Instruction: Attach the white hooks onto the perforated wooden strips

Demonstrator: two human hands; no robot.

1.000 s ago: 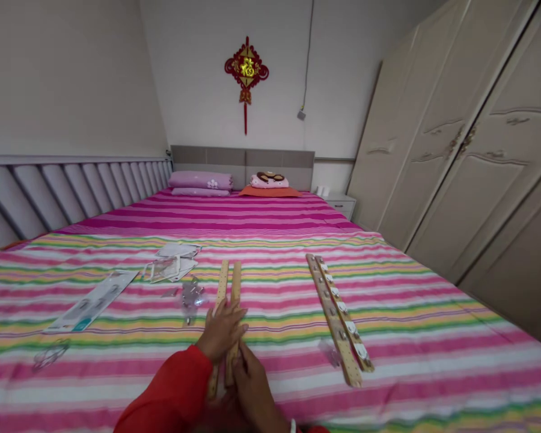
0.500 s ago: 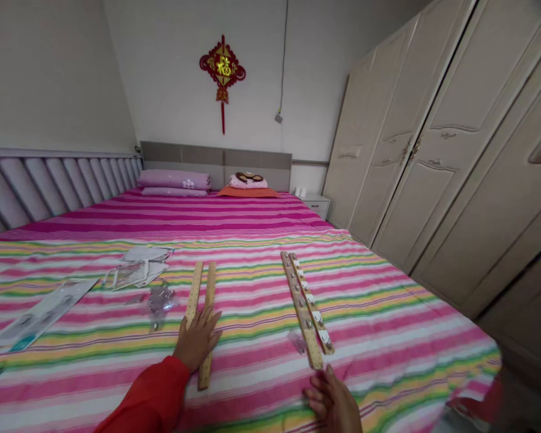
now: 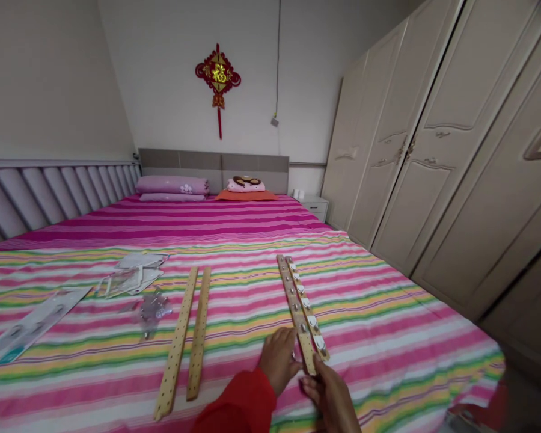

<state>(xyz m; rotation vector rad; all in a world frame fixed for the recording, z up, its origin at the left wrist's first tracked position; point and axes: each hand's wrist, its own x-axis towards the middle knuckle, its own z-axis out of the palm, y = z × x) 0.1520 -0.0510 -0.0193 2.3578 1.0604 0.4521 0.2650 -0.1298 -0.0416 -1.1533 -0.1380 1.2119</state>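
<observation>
Two narrow wooden strips lie side by side at the right. The left one (image 3: 292,294) carries a row of metal knobs, the other (image 3: 313,322) a row of white pieces. My right hand (image 3: 331,394) grips the near end of the knobbed strip, thumb on top. Left of that end, my left hand (image 3: 277,361) is low over the cloth with its fingers curled inward; something small and shiny shows by its thumb, too small to name. Two plain strips with rows of holes, one (image 3: 178,346) longer-looking and one (image 3: 199,337) beside it, lie left of my hands.
Left on the striped bedspread (image 3: 238,355) are a clear bag of metal pieces (image 3: 152,310), flat white packets (image 3: 137,270) and a long clear-and-white package (image 3: 36,325). Pillows (image 3: 174,185) rest by the headboard. A tall wardrobe (image 3: 401,156) stands along the right side.
My left hand has left the plain strips and moved right, beside the knobbed strip. My right hand has come up onto that strip's near end. The view has shifted slightly.
</observation>
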